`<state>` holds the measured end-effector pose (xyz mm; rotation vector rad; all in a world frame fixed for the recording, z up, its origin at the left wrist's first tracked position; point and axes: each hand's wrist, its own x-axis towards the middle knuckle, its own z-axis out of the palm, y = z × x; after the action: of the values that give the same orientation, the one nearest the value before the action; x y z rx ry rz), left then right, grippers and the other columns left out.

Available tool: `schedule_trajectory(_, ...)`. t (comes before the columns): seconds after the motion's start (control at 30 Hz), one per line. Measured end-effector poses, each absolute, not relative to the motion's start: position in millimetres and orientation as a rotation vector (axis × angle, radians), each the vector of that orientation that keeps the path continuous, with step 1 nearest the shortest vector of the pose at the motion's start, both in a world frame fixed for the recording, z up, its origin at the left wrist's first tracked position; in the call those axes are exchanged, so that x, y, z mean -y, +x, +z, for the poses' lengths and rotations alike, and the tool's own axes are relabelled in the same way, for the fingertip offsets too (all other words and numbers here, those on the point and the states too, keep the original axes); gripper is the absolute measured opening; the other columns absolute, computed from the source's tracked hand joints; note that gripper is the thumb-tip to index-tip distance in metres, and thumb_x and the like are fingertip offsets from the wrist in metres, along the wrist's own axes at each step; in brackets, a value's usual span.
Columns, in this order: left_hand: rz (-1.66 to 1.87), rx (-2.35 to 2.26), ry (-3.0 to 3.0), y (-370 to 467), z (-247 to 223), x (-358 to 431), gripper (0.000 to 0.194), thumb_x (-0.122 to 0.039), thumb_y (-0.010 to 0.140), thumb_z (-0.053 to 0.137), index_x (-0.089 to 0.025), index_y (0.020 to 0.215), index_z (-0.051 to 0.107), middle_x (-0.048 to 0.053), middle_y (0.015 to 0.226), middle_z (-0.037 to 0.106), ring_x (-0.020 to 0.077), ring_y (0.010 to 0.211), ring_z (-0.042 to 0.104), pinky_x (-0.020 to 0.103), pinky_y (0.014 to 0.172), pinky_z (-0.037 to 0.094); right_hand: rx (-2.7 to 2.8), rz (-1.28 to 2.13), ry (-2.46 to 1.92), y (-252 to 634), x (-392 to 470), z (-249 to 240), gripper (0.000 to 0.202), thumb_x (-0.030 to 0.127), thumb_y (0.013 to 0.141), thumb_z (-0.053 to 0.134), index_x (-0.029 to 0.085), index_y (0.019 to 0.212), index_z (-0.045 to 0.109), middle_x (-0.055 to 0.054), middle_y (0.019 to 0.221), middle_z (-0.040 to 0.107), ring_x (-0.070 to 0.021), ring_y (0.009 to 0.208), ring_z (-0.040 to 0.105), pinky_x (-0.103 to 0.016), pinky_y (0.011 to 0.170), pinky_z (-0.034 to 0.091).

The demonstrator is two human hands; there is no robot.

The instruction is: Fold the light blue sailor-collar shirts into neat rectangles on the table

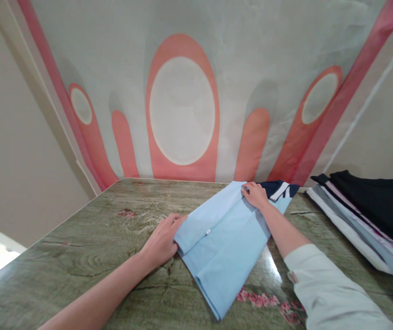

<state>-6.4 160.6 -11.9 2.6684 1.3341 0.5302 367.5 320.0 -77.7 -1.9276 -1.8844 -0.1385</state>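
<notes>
A light blue shirt (226, 250) with a navy and white part (279, 190) at its far right end lies partly folded on the wooden-look tabletop. One side of it is turned over in a long flap, and a small white tag (208, 232) shows along the flap's edge. My left hand (164, 240) grips the shirt's left edge near the hem, fingers closed over the cloth and thumb partly hidden. At the far end, close to the navy part, my right hand (255, 195) has its fingers closed on the flap's edge.
A stack of folded clothes (371, 220), black on top with grey, pink and white layers below, lies at the right. The table (90, 247) has a printed wood grain with pink flowers. Behind it stands a wall (131, 59) with coral shapes.
</notes>
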Motion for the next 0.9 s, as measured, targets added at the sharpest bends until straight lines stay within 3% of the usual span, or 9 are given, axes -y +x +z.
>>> schedule_trajectory(0.1,0.596,-1.396,2.580,-15,-19,-169,0.067,0.000,0.061,0.043,-0.019,0.125,0.041,0.008,0.123,0.044,0.0214,0.114,0.042,0.034,0.099,0.033,1.886,-0.135,-1.929,368,-320,-78,0.032,0.040,0.087,0.042,0.026,0.110,0.059,-0.006,0.118,0.055,-0.0254,0.102,0.047,-0.036,0.081,0.036)
schedule_trajectory(0.3,0.631,-1.307,2.555,-23,-19,-179,0.049,0.004,0.061,0.038,-0.019,0.102,0.053,0.005,0.100,0.052,0.0187,0.099,0.049,0.033,0.089,0.039,1.888,-0.127,-1.936,367,-320,-77,0.032,0.039,0.087,0.042,0.025,0.110,0.059,-0.006,0.119,0.055,-0.0254,0.104,0.047,-0.036,0.083,0.036)
schedule_trajectory(0.47,0.567,-1.151,2.553,-30,-10,-182,0.045,0.003,0.057,0.039,-0.019,0.095,0.050,0.004,0.097,0.051,0.0178,0.094,0.048,0.032,0.086,0.040,1.887,-0.124,-1.947,367,-319,-76,0.032,0.039,0.087,0.042,0.025,0.110,0.059,-0.007,0.120,0.054,-0.0257,0.104,0.047,-0.037,0.083,0.036)
schedule_trajectory(0.73,0.472,-1.128,2.491,-46,-7,-190,0.029,-0.005,0.069,0.040,-0.017,0.093,0.051,0.003,0.092,0.052,0.0132,0.079,0.049,0.026,0.073,0.042,1.893,-0.118,-1.945,368,-318,-75,0.033,0.039,0.086,0.041,0.025,0.111,0.058,-0.006,0.120,0.054,-0.0254,0.104,0.046,-0.036,0.083,0.036)
schedule_trajectory(0.9,0.529,-1.267,2.496,-44,-12,-190,0.021,-0.004,0.066,0.040,-0.017,0.080,0.047,-0.001,0.076,0.049,0.0126,0.069,0.046,0.024,0.065,0.038,1.892,-0.113,-1.953,367,-318,-74,0.033,0.039,0.086,0.042,0.025,0.111,0.058,-0.006,0.120,0.054,-0.0257,0.104,0.046,-0.036,0.083,0.036)
